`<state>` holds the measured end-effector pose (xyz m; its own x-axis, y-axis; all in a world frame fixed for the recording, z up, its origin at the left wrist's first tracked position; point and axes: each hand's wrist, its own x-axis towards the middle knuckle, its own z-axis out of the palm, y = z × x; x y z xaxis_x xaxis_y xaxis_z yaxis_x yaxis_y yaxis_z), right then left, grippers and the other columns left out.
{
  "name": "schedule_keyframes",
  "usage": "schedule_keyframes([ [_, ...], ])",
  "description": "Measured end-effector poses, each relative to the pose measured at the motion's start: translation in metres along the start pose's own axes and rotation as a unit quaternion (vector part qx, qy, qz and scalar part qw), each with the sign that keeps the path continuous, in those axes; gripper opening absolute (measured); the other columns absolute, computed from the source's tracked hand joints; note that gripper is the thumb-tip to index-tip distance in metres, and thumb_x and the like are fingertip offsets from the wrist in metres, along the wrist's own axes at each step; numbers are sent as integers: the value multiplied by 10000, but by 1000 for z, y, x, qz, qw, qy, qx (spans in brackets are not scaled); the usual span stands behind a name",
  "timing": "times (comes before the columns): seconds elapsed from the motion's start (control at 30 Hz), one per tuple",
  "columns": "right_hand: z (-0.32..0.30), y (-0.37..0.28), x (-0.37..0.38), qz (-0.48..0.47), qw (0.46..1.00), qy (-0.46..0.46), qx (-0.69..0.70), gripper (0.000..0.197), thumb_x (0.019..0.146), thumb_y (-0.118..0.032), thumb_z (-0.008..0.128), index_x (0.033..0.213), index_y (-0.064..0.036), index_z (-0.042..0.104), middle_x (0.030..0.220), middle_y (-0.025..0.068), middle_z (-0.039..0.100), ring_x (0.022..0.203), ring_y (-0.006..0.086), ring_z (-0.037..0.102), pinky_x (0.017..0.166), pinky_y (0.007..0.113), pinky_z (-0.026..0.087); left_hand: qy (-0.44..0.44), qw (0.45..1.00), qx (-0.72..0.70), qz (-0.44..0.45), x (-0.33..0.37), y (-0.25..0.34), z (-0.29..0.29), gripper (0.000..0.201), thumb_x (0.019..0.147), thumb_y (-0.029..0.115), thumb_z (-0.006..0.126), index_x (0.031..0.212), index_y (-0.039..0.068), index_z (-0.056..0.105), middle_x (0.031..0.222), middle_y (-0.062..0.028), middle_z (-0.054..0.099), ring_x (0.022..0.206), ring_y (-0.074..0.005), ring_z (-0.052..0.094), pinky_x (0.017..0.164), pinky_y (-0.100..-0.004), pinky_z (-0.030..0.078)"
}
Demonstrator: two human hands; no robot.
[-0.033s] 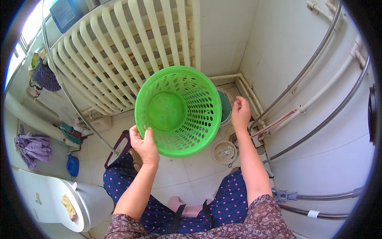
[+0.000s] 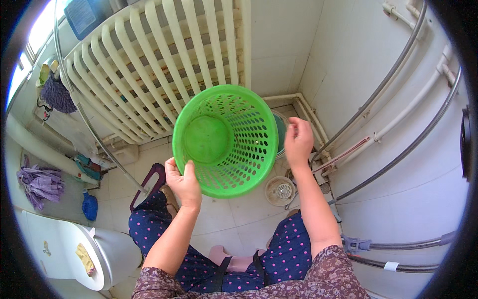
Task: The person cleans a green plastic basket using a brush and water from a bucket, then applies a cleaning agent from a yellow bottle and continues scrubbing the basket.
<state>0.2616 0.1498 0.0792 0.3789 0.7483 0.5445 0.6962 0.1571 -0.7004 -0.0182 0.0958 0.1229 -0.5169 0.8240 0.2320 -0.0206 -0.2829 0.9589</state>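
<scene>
Since the earlier frame, the green basket (image 2: 211,141) has shifted slightly rightward, our left hand (image 2: 186,186) going with it; our right hand (image 2: 299,145) has barely changed place. Our left grip is closed on the basket's lower-left rim, thumb inside and fingers outside. Our right grip is loosely curled just right of the basket; we cannot tell whether something small is in it. To hold this well, we should keep that thumb firm over the rim, since one side seems to carry the load, and steady the far side if it twists.

The basket, tilted mouth toward us in mid-frame, looks empty apart from a small pale speck on its perforated wall. Behind its right edge, a teal bucket (image 2: 281,132) is mostly hidden, so we cannot judge its contents. Left of centre, a pale jug (image 2: 126,154) stands on the floor (image 2: 219,216), its contents unseen.
</scene>
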Motion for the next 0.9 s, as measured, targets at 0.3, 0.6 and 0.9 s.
schedule_keyframes([
  [0.3, 93, -70, -37, -247, 887, -327, -215, 130, 762, -126, 553, 783, -54, 658, 929, 123, 564, 942, 291, 511, 781, 402, 406, -48, 993, 71, 83, -37, 24, -5, 142, 795, -58, 564, 876, 31, 488, 769, 15, 488, 635, -43, 431, 568, -190, 378],
  [0.6, 136, -61, -36, -352, 766, -400, -359, 194, 737, -184, 582, 867, -127, 715, 1000, 56, 566, 1034, 241, 450, 868, 368, 324, -72, 987, 102, 105, -45, 22, -26, 135, 777, -80, 567, 849, 11, 498, 813, -36, 524, 754, -92, 510, 687, -208, 416],
  [0.9, 115, -61, -41, -370, 738, -373, -424, 218, 768, -183, 546, 923, -106, 679, 946, 44, 544, 973, 220, 448, 825, 353, 334, -79, 989, 83, 91, -50, 21, -22, 149, 783, -87, 553, 878, 12, 495, 827, -22, 501, 719, -71, 473, 665, -194, 402],
])
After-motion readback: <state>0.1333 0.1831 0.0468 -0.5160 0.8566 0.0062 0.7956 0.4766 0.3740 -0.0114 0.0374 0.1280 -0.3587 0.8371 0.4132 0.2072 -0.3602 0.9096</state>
